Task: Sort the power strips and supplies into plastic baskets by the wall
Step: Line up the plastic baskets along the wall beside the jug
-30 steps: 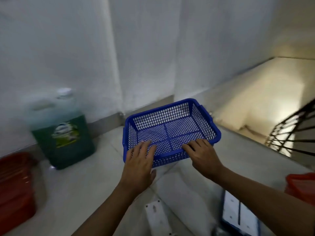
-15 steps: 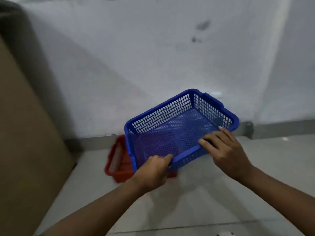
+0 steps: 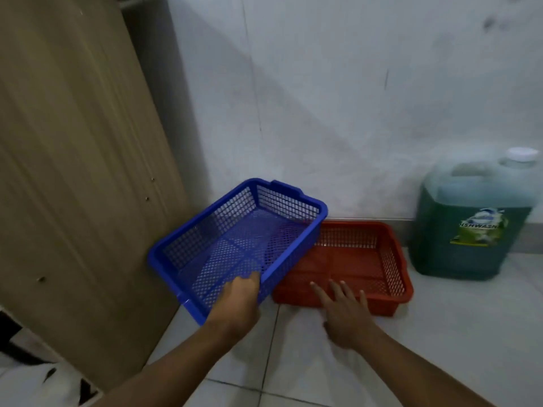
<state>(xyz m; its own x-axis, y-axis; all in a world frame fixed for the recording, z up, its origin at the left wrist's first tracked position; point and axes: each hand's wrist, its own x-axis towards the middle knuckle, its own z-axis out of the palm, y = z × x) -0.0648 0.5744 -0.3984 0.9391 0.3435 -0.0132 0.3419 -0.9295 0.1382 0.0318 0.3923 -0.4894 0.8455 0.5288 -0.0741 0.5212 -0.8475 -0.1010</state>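
Left of the red basket (image 3: 379,230), your left hand (image 3: 238,301) clenches the near rim of the tilted blue basket (image 3: 235,245), which overlaps the red basket's left end; your right hand (image 3: 345,315) hovers spread, grip released, at the red basket's near rim

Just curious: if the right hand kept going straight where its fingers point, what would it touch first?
Probably the near rim of the red basket; the right hand hovers open just before it, though depth is unclear.
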